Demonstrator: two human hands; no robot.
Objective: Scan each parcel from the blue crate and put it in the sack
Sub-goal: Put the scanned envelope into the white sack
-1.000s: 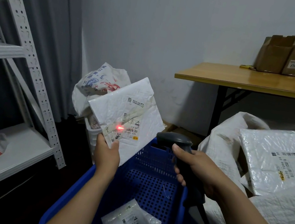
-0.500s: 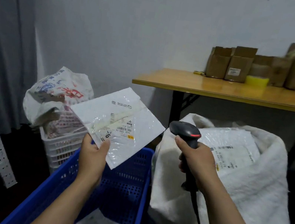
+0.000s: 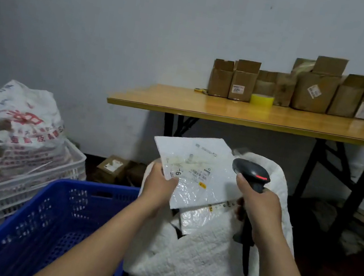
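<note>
My left hand (image 3: 160, 183) pinches a flat white parcel (image 3: 197, 171) by its lower left edge, label side up, and holds it over the mouth of the white woven sack (image 3: 199, 261). Another white parcel (image 3: 205, 216) lies inside the sack just beneath it. My right hand (image 3: 258, 208) grips a black handheld barcode scanner (image 3: 251, 172), whose head sits beside the parcel's right edge; its cable runs down past my forearm. The blue crate (image 3: 46, 223) stands to the left of the sack, its inside mostly out of view.
A wooden folding table (image 3: 252, 116) behind the sack carries several cardboard boxes (image 3: 313, 92) and a yellow tape roll (image 3: 262, 100). A white basket (image 3: 32, 175) with a printed bag (image 3: 13, 119) stands at the left. A small box (image 3: 112, 166) lies on the floor.
The view swung right. My left hand carried the parcel rightward from above the blue crate to over the sack's mouth. The red scan spot on the label is gone.
</note>
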